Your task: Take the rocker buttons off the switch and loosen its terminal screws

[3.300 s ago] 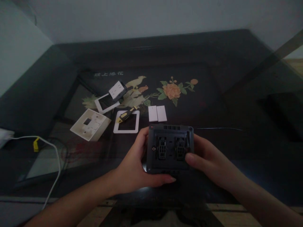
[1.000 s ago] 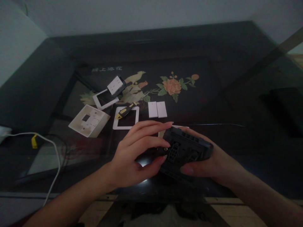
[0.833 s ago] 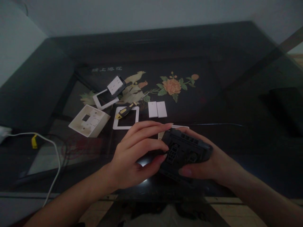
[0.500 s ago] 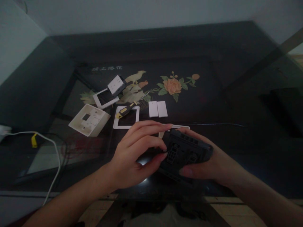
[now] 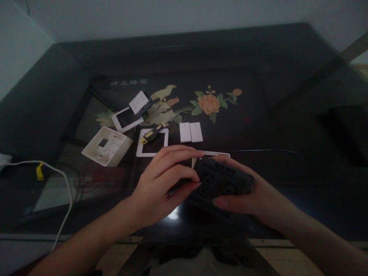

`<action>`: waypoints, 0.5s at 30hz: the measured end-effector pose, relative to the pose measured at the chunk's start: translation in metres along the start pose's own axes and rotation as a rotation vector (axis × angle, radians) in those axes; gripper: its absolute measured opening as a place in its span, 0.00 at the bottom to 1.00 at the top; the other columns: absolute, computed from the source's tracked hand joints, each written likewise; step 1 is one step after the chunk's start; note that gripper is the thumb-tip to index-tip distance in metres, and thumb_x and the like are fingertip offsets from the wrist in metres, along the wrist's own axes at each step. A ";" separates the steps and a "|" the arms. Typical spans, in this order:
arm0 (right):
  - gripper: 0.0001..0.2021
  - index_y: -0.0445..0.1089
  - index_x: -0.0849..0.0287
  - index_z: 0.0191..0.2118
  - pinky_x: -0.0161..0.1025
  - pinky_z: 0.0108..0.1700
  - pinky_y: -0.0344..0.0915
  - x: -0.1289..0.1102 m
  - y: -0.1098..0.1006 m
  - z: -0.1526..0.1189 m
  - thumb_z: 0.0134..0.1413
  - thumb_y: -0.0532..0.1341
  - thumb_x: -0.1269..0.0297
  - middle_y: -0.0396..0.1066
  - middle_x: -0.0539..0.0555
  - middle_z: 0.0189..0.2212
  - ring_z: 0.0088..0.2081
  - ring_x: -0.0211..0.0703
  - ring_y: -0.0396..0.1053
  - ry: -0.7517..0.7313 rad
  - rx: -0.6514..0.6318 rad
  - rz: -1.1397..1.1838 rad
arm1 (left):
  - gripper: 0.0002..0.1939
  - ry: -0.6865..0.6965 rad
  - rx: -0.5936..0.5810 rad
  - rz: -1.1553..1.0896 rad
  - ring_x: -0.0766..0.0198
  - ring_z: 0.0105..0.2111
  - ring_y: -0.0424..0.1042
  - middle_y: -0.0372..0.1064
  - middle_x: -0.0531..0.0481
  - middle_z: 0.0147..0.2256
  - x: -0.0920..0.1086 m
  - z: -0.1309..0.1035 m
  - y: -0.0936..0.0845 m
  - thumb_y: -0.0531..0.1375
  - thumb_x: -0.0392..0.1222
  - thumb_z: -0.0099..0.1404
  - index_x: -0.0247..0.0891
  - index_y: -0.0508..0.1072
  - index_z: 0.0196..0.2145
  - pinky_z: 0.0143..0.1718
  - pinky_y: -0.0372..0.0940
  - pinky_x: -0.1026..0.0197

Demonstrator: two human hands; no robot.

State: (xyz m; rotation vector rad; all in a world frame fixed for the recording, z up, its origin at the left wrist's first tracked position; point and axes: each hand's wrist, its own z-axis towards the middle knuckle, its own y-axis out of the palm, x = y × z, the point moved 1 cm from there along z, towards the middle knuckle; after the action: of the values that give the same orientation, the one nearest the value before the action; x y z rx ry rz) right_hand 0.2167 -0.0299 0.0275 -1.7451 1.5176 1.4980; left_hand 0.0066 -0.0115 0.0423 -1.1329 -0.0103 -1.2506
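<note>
My right hand (image 5: 247, 201) grips a dark wall-switch module (image 5: 220, 180) by its right end, thumb across the near face and fingers behind it. The module is tilted, its plastic fittings facing me. At its left edge, the thumb and a finger of my left hand (image 5: 169, 184) are pinched together. They close on a tiny shiny piece that looks like a screw, now almost hidden by the fingertips. The other left fingers reach over the module's upper corner. Behind the module, a white frame edge (image 5: 217, 154) shows in part.
A yellow-black screwdriver (image 5: 152, 134) lies across a white frame (image 5: 138, 151). Two white switch plates (image 5: 191, 132) lie side by side. Further left are a socket module (image 5: 140, 102) on another frame (image 5: 118, 123), a white back box (image 5: 106, 147) and a white cable (image 5: 69, 191).
My hands and the module have shifted slightly left. The left fingertips have closed in, and the shiny piece seen between them before is now mostly covered.
</note>
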 end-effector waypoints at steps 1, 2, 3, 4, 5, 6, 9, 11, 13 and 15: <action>0.25 0.72 0.48 0.46 0.32 0.40 0.68 0.000 0.000 0.000 0.40 0.74 0.72 0.75 0.44 0.39 0.37 0.33 0.71 0.000 0.008 0.012 | 0.05 0.004 0.001 0.003 0.57 0.53 0.69 0.73 0.43 0.50 0.000 0.000 0.000 0.61 0.30 0.68 0.37 0.71 0.37 0.55 0.67 0.53; 0.25 0.73 0.48 0.46 0.32 0.40 0.68 0.001 0.001 0.000 0.39 0.74 0.72 0.75 0.44 0.39 0.37 0.34 0.71 0.000 0.014 0.022 | 0.04 0.009 0.002 0.005 0.57 0.53 0.69 0.73 0.43 0.50 0.000 0.000 0.000 0.61 0.30 0.68 0.37 0.71 0.38 0.54 0.67 0.53; 0.25 0.74 0.49 0.46 0.33 0.40 0.69 0.001 0.001 0.000 0.39 0.74 0.71 0.75 0.45 0.38 0.37 0.35 0.71 -0.002 0.019 0.032 | 0.04 0.014 0.003 0.005 0.57 0.53 0.69 0.73 0.43 0.51 -0.001 0.000 0.000 0.61 0.30 0.68 0.38 0.71 0.38 0.54 0.67 0.52; 0.24 0.74 0.49 0.45 0.33 0.40 0.69 0.002 0.001 0.001 0.38 0.75 0.71 0.75 0.45 0.38 0.37 0.35 0.71 -0.004 0.022 0.043 | 0.04 0.018 0.004 0.007 0.57 0.53 0.70 0.73 0.43 0.51 -0.001 0.000 0.000 0.61 0.31 0.68 0.38 0.71 0.38 0.54 0.68 0.51; 0.24 0.75 0.49 0.45 0.34 0.40 0.69 0.002 0.002 0.001 0.37 0.75 0.70 0.75 0.45 0.37 0.37 0.36 0.72 -0.003 0.024 0.053 | 0.04 0.021 0.004 0.008 0.57 0.53 0.70 0.73 0.43 0.51 -0.001 0.000 0.000 0.61 0.31 0.69 0.38 0.71 0.38 0.53 0.68 0.51; 0.24 0.75 0.50 0.44 0.34 0.40 0.69 0.002 0.002 0.001 0.37 0.75 0.70 0.75 0.45 0.37 0.36 0.36 0.72 -0.001 0.028 0.063 | 0.04 0.024 0.004 0.007 0.56 0.53 0.70 0.73 0.43 0.51 -0.001 0.000 0.000 0.61 0.31 0.69 0.39 0.71 0.39 0.53 0.68 0.50; 0.25 0.76 0.51 0.44 0.36 0.41 0.70 0.003 0.001 0.002 0.35 0.77 0.68 0.76 0.47 0.38 0.37 0.38 0.73 0.003 0.039 0.067 | 0.05 0.045 0.015 0.004 0.56 0.53 0.70 0.73 0.42 0.51 -0.001 0.000 -0.001 0.61 0.31 0.68 0.38 0.71 0.40 0.53 0.69 0.50; 0.27 0.75 0.51 0.45 0.39 0.42 0.71 0.003 -0.001 0.002 0.33 0.77 0.67 0.77 0.48 0.38 0.38 0.41 0.73 0.004 0.036 0.047 | 0.04 0.056 0.021 0.008 0.56 0.53 0.71 0.74 0.42 0.51 0.000 0.000 -0.002 0.61 0.32 0.69 0.38 0.72 0.41 0.53 0.70 0.49; 0.29 0.75 0.50 0.46 0.40 0.42 0.71 0.004 -0.002 0.002 0.32 0.78 0.68 0.77 0.49 0.38 0.39 0.42 0.74 0.003 0.025 0.050 | 0.04 0.063 0.023 0.025 0.55 0.53 0.71 0.75 0.44 0.50 0.000 0.001 -0.003 0.61 0.33 0.69 0.39 0.72 0.41 0.53 0.70 0.48; 0.29 0.76 0.49 0.46 0.38 0.42 0.71 0.005 -0.003 0.003 0.31 0.78 0.69 0.78 0.48 0.39 0.39 0.40 0.74 0.012 0.022 0.092 | 0.04 0.069 0.022 0.042 0.56 0.53 0.72 0.75 0.45 0.50 0.000 0.001 -0.004 0.61 0.33 0.69 0.40 0.72 0.40 0.54 0.70 0.47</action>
State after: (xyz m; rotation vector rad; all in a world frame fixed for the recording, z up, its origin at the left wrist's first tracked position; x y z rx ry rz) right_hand 0.2170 -0.0291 0.0212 -1.6957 1.6346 1.5120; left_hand 0.0047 -0.0105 0.0454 -1.0659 0.0513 -1.2482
